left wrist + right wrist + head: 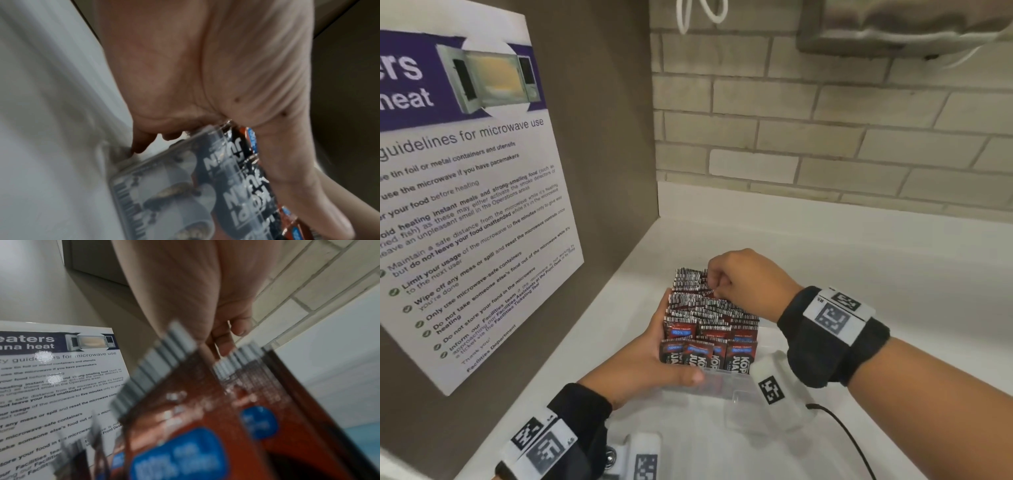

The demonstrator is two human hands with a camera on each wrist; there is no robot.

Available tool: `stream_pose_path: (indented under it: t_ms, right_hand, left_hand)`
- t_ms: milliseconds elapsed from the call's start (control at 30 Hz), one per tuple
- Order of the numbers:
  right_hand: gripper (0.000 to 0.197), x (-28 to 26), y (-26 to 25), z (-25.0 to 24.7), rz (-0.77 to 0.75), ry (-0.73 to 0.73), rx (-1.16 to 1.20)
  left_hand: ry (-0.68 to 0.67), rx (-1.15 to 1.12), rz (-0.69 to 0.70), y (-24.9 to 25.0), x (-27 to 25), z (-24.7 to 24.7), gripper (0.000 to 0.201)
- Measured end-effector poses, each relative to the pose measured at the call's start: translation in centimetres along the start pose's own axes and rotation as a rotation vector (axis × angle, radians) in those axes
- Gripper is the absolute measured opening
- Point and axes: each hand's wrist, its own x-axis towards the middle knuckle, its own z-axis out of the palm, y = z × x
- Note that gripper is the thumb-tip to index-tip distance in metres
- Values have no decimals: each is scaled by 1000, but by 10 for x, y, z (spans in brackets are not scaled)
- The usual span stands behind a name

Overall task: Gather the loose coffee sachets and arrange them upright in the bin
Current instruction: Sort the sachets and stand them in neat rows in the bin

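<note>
The red-and-black foil coffee sachets [709,318] are standing packed in the clear plastic bin [726,380] — your left hand [650,363] is gripping its side, steadying it, while your right hand [743,277] is pinching sachet tops, straightening the back row.

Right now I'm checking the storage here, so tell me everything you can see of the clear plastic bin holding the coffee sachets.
The clear plastic bin is a small transparent, rectangular container standing on the white counter in the corner by the wall. It is packed with upright red-and-black coffee sachets, whose tops rise above its rim. The left hand grips its left side, thumb across the front wall. The right hand pinches sachet tops at the back.
</note>
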Motion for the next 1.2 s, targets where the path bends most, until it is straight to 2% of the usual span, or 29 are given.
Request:
stream_pose_path:
  t_ms: [267,567,833,967,1033,1133,1200]
  right_hand:
    - [15,-2,1,2,-116,38,-93]
    - [16,-2,8,-2,90,177,260]
    - [16,-6,4,17,122,206,288]
    - [9,-11,4,10,128,229,282]
    - [21,-17,14,3,209,276,445]
    - [26,-37,29,-2,464,334,930]
    - [31,-53,39,3,585,188,1062]
  left_hand:
    - [2,-18,24,0,-1,2,114]
    - [12,-17,19,-1,-1,1,114]
    - [23,5,20,0,0,0,110]
    - [20,20,23,1,-1,-1,105]
    - [11,30,19,0,-3,-3,106]
    - [15,45,-2,-2,-4,-8,118]
    - [20,59,-13,-3,-4,-10,124]
